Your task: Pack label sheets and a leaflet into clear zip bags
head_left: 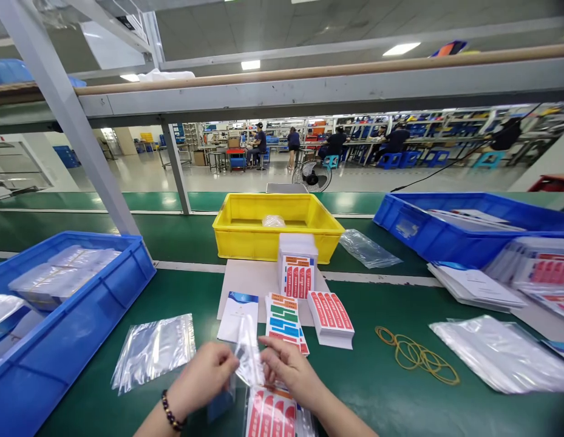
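Both hands at bottom centre: left hand (204,375) and right hand (288,369) pinching one clear plastic zip bag (249,362) between them, above red-striped label sheet (270,414). Stacked coloured label cards (284,320) just behind. Yellow plastic bin (245,233) mid-frame, tan rubber bands (416,353) lower right.

Beyond the fingers: one yellow bin (245,237) and three stacks of sticker sheets (297,267). Left of them: one blue crate (72,315) and one pile of clear bags (152,349). Right of them: one more blue bin (427,233) and one heap of rubber bands (418,355).
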A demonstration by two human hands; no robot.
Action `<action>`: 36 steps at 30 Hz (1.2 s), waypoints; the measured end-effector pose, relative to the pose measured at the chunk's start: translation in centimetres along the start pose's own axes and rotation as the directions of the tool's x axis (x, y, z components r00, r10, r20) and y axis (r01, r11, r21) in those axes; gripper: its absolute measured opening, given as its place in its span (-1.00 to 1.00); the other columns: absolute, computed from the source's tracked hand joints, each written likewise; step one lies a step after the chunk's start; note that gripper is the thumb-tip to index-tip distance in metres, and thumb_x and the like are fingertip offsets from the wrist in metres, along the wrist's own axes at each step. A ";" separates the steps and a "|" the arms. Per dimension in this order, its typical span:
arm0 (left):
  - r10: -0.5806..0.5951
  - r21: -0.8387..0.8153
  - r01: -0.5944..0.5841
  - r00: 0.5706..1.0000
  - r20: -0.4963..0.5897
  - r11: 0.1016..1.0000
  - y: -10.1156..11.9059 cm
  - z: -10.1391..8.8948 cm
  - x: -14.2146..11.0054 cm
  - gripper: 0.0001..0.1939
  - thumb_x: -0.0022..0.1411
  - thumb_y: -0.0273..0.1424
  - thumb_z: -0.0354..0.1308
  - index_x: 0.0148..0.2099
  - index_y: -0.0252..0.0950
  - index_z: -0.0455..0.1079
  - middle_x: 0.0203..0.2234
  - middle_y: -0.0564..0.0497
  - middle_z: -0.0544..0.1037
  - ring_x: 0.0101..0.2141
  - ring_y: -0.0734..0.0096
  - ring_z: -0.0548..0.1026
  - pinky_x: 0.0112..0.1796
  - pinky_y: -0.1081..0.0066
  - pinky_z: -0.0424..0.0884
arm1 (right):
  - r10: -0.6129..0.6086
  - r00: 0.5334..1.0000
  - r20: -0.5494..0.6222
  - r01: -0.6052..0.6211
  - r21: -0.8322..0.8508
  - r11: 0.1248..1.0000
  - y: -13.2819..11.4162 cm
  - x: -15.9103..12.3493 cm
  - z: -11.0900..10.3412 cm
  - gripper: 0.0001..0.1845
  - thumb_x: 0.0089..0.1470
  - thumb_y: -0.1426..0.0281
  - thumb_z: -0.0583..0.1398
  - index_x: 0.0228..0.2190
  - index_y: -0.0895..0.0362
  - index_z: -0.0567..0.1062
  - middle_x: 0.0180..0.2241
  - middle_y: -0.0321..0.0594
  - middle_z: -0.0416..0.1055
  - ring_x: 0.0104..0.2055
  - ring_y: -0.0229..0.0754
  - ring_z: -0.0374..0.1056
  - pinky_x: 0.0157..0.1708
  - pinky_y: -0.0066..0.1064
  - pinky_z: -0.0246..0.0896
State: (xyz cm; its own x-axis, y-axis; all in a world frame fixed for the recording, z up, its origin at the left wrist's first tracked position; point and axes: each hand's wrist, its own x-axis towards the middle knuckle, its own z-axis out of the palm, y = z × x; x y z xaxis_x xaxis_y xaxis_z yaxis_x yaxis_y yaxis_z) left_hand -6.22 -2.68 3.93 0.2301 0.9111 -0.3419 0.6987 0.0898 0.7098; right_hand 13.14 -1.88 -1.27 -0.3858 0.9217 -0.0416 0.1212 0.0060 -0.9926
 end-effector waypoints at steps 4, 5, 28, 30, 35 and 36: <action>0.097 0.053 -0.094 0.994 -0.049 0.994 2.3 2.8 1.2 -0.67 0.05 -0.25 -0.03 -0.67 -0.28 0.13 -0.77 0.15 0.21 -0.64 0.52 0.19 -0.58 0.49 0.02 | -0.184 0.975 -0.129 0.125 -0.366 0.922 0.7 -0.2 0.1 -0.62 0.08 0.33 0.02 -0.09 0.22 0.36 -0.48 -0.18 0.42 -0.46 -0.18 0.34 -0.43 -0.35 0.26; 0.114 -0.018 -0.116 0.992 -0.058 0.993 2.5 3.3 1.7 -0.65 0.05 -0.21 -0.03 -0.66 -0.29 0.15 -0.76 0.15 0.21 -0.64 0.52 0.18 -0.58 0.49 0.03 | -0.289 0.950 -0.122 0.198 -0.480 0.854 0.6 -0.4 0.0 -0.66 0.09 0.38 -0.02 -0.14 0.21 0.39 -0.43 -0.13 0.44 -0.40 -0.15 0.35 -0.37 -0.32 0.27; 0.159 -0.303 -0.189 0.980 -0.120 0.934 1.1 6.1 3.7 -0.74 0.02 -0.36 -0.02 -0.66 -0.28 0.15 -0.70 0.11 0.27 -0.58 0.49 0.20 -0.51 0.48 0.08 | -0.530 0.844 -0.078 0.200 -0.871 0.448 0.5 -0.8 -0.2 -0.73 0.02 0.49 -0.05 -0.67 0.13 0.22 -0.63 -0.27 0.23 -0.57 -0.28 0.12 -0.55 -0.45 -0.10; 0.136 -0.313 -0.162 0.985 -0.104 0.936 1.4 6.0 3.7 -0.76 -0.01 -0.38 -0.03 -0.67 -0.28 0.13 -0.71 0.11 0.25 -0.59 0.50 0.18 -0.52 0.48 0.07 | -0.580 0.811 -0.075 0.202 -0.895 0.397 0.5 -0.8 0.1 -0.73 0.02 0.51 -0.05 -0.65 0.13 0.24 -0.62 -0.25 0.24 -0.56 -0.26 0.12 -0.53 -0.44 -0.10; 0.138 -0.370 -0.151 0.989 -0.061 0.917 1.6 5.7 3.9 -0.78 -0.06 -0.39 -0.02 -0.68 -0.27 0.09 -0.73 0.14 0.19 -0.61 0.53 0.13 -0.56 0.49 0.06 | -0.646 0.762 -0.043 0.218 -0.923 0.318 -0.1 -0.9 0.5 -0.72 0.04 0.53 -0.06 -0.64 0.13 0.24 -0.61 -0.24 0.20 -0.54 -0.23 0.09 -0.52 -0.41 -0.10; 0.143 -0.383 -0.153 0.988 -0.053 0.911 1.7 5.7 3.9 -0.77 -0.06 -0.38 -0.02 -0.69 -0.27 0.08 -0.74 0.14 0.18 -0.61 0.54 0.13 -0.56 0.50 0.06 | -0.655 0.754 -0.043 0.219 -0.924 0.313 -0.2 -0.9 0.5 -0.72 0.05 0.53 -0.06 -0.64 0.13 0.24 -0.61 -0.24 0.20 -0.54 -0.23 0.09 -0.52 -0.41 -0.10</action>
State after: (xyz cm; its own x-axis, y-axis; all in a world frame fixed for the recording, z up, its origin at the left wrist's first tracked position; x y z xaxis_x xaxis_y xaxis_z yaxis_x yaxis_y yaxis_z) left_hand -0.31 -1.22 0.27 0.2911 0.9348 -0.2035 0.3424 0.0968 0.9346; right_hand 12.98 -2.86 -1.09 -0.3309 0.7081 0.6238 0.7988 0.5621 -0.2144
